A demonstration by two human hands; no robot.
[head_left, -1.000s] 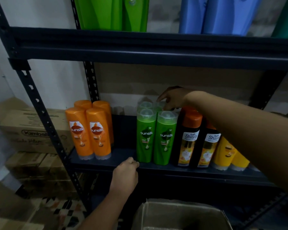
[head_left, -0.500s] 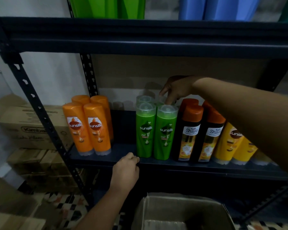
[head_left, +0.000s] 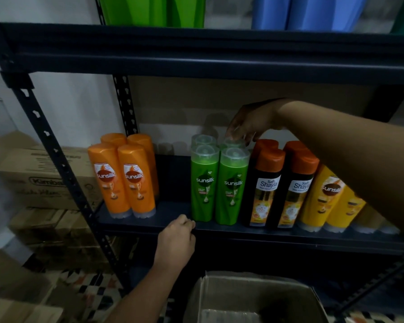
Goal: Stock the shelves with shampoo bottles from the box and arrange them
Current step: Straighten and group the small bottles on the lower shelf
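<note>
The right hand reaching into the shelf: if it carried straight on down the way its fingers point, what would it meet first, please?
Most likely the cap of the rear right green bottle. The right hand has its fingertips at that cap, apparently touching, though depth is unclear.

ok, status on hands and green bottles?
Right hand fingertips on back green bottle cap. Left hand gripping shelf edge. Box below, nothing blocking.

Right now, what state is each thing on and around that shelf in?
Orange bottles: upright, capped, four grouped.
Green bottles: upright, capped, two rows.
Black bottles: upright, capped.
Yellow bottles: leaning, partly hidden by the arm.
Right hand: fingers on the back right green bottle's cap.
Left hand: fingers curled at the shelf edge.
Box: open.
</note>
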